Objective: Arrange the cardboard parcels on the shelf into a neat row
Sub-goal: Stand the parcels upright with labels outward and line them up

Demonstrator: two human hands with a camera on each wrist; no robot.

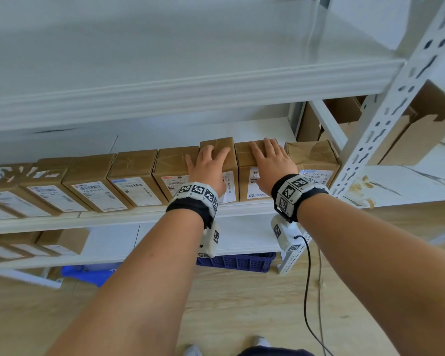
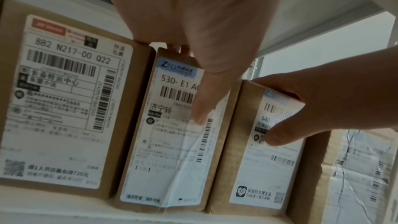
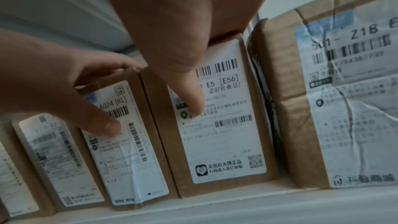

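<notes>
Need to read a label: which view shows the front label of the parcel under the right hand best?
Right wrist: the parcel's front label faces it, bar codes and print legible, thumb partly covering. Left wrist shows it oblique and half hidden; head view barely shows it behind the right hand.

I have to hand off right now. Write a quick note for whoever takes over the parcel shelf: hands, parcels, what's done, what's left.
Left hand: fingers over the top of the 530 parcel, thumb on its label.
Right hand: same hold on the 540 parcel beside it.
Both parcels stand on the shelf, between the 882 parcel and the crumpled end parcel.
Done: parcels to the left stand side by side, labels forward.
Left: the 530 parcel seems to sit slightly further back; square both with the row, then check the end parcel.
</notes>
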